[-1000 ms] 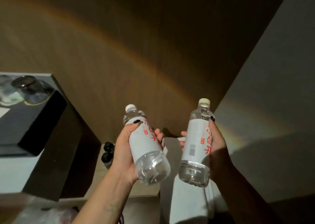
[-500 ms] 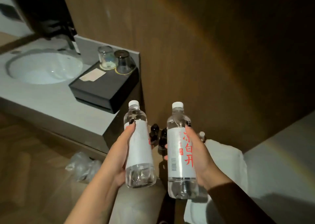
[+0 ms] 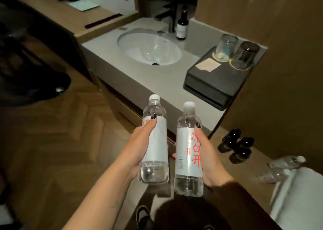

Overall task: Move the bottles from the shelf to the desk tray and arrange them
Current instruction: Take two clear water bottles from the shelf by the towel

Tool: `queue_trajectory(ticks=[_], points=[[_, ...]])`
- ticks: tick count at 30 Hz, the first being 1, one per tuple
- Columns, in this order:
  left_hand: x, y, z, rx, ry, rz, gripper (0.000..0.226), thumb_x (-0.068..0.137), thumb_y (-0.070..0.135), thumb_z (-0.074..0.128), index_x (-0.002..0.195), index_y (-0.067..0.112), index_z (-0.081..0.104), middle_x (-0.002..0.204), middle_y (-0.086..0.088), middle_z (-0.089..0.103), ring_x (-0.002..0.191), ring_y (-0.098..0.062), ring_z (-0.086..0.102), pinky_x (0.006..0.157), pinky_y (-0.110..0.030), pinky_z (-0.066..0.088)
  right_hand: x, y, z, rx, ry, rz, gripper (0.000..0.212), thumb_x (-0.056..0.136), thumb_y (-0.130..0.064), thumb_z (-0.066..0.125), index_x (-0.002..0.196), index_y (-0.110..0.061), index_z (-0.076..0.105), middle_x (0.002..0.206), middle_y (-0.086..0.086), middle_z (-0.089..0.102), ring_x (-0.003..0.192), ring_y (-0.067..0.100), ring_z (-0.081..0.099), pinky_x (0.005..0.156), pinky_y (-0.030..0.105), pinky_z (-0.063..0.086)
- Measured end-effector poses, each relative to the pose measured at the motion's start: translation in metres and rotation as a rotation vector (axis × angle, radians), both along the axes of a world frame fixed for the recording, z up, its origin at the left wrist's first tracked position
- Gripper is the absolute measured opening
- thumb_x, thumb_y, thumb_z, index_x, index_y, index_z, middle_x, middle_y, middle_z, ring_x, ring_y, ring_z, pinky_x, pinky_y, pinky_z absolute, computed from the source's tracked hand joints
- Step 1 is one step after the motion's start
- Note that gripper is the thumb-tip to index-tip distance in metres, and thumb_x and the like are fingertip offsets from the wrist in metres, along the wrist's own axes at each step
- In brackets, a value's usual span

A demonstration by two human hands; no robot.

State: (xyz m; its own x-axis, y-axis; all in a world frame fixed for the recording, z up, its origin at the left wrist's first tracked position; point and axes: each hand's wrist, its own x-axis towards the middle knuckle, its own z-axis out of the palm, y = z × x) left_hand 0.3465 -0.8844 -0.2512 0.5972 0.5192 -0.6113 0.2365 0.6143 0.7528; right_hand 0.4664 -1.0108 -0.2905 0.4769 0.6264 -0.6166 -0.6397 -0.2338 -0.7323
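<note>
My left hand (image 3: 139, 147) grips a clear water bottle (image 3: 155, 142) with a white cap and white label, held upright. Beside it, my right hand (image 3: 208, 158) grips a second water bottle (image 3: 188, 151) whose label carries red characters. Both bottles hang in front of me above the wooden floor, near the front edge of a washbasin counter (image 3: 139, 83). Two more water bottles (image 3: 284, 163) lie on the low shelf (image 3: 258, 154) at lower right, next to several small dark bottles (image 3: 236, 145).
A white sink (image 3: 150, 48) and tap are set in the counter, with a dark pump bottle (image 3: 181, 27) behind. A black box (image 3: 215, 83) at the counter's right end carries two upturned glasses (image 3: 236, 53). A long wooden desk (image 3: 66, 14) runs at upper left. White towels (image 3: 297, 201) sit at lower right.
My view has swung left from the wall and shelf to the sink counter and floor. Both hands keep their bottles, which now stand closer together and more upright.
</note>
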Motion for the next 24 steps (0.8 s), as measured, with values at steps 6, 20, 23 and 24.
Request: queue_trajectory(ticks=[6,20,23,24], points=[[-0.057,0.078,-0.011,0.000,0.046,0.158,0.043,0.088,0.047,0.058,0.107,0.008,0.063,0.086,-0.016,0.067,0.082,-0.031,0.064,0.090,-0.050,0.049,-0.033,0.090,-0.005,-0.112,0.039,0.102,0.064,0.050,-0.066,0.070,0.090,-0.016,0.065,0.089,0.014,0.059,0.087,0.031,0.056,0.101,0.057,0.042],[-0.077,0.259,-0.044,0.087,0.113,0.248,0.050,0.083,0.063,0.053,0.112,0.023,0.060,0.100,-0.016,0.071,0.088,-0.032,0.071,0.083,-0.051,0.056,-0.026,0.297,-0.016,0.042,-0.099,0.285,0.048,0.082,-0.059,0.051,0.093,-0.014,0.063,0.077,0.012,0.064,0.065,0.024,0.063,0.070,0.041,0.052],[-0.067,0.309,-0.042,0.059,0.098,0.274,0.047,0.084,0.060,0.054,0.113,0.023,0.058,0.101,-0.018,0.071,0.086,-0.032,0.071,0.077,-0.047,0.057,-0.014,0.353,-0.015,0.036,-0.096,0.275,0.049,0.086,-0.057,0.052,0.099,-0.011,0.062,0.079,0.013,0.064,0.067,0.026,0.063,0.074,0.044,0.051],[-0.064,0.325,-0.042,0.047,0.092,0.289,0.047,0.085,0.059,0.053,0.114,0.022,0.058,0.100,-0.019,0.070,0.083,-0.032,0.071,0.073,-0.044,0.058,-0.010,0.370,-0.015,0.028,-0.097,0.284,0.047,0.088,-0.055,0.049,0.098,-0.011,0.062,0.078,0.013,0.064,0.067,0.027,0.062,0.076,0.045,0.052]])
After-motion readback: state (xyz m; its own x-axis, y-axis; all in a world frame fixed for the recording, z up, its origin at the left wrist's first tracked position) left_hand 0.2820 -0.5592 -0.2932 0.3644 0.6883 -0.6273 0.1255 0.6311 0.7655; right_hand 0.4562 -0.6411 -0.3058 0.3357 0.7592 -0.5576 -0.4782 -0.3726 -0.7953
